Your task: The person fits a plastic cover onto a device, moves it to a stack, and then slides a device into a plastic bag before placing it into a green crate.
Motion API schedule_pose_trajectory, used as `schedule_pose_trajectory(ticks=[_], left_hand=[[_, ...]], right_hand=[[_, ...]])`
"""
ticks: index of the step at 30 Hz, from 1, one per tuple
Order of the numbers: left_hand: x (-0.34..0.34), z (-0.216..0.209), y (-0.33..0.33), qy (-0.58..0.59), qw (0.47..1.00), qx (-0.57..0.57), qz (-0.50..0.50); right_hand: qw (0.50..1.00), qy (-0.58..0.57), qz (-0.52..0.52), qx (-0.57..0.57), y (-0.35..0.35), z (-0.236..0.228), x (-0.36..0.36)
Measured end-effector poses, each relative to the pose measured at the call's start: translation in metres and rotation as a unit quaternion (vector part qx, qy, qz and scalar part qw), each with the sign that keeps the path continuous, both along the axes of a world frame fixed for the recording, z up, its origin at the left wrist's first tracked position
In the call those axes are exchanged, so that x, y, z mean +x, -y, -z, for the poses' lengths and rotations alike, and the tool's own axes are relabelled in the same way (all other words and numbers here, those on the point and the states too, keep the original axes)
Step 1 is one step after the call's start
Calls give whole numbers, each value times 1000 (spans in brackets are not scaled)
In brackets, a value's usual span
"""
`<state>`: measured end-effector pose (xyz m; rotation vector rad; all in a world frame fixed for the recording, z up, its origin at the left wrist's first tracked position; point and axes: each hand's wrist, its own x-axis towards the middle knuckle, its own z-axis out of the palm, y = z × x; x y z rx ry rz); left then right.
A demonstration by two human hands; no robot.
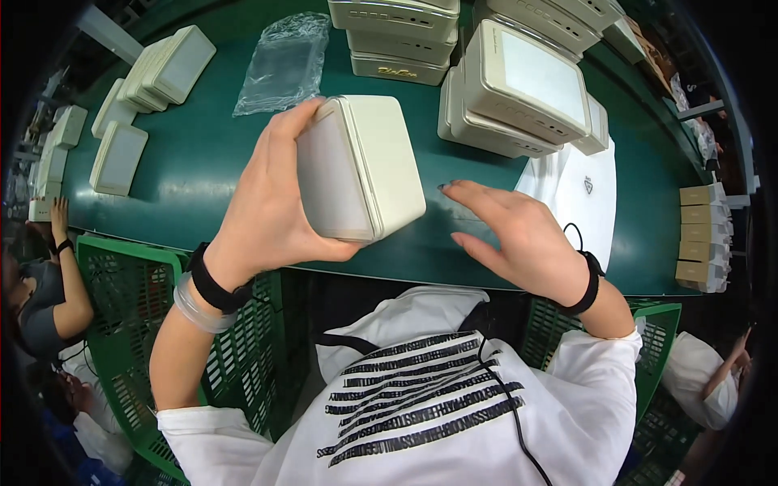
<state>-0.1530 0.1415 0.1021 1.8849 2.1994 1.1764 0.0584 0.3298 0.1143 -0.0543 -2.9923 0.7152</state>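
Note:
My left hand grips a cream, round-cornered box-shaped device by its sides, thumb underneath and fingers at its top edge. The device is tilted above the green table, its pale front panel turned left and its plain side facing right. To the right of it, my right hand is open and holds nothing, fingers stretched toward the device without touching it. Behind the right hand lies a white bag or sheet with a small dark mark, partly under a stack of similar devices.
A crumpled clear plastic bag lies on the green table. Another device stack stands at the back; more devices lean at left. Green crates flank me below the edge. Small boxes are piled at far right. Other people are nearby.

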Motion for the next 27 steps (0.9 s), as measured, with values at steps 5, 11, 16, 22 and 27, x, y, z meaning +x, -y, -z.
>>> schedule_pose_trajectory(ticks=[5, 11, 16, 22, 27], left_hand=[[20, -7, 8, -1, 1000, -2, 2], [30, -6, -8, 146, 970, -183, -61], [3, 16, -43, 186, 894, -405, -36], [5, 14, -61, 192, 829, -520, -76], [6, 8, -53, 194, 857, -473, -71]], right_hand=[[992, -13, 45, -120, 8, -3, 4], [771, 99, 141, -613, 19, 25, -18], [607, 197, 131, -758, 9, 70, -32], [638, 153, 174, -735, 10, 73, -34], [688, 108, 122, -707, 15, 84, -42]])
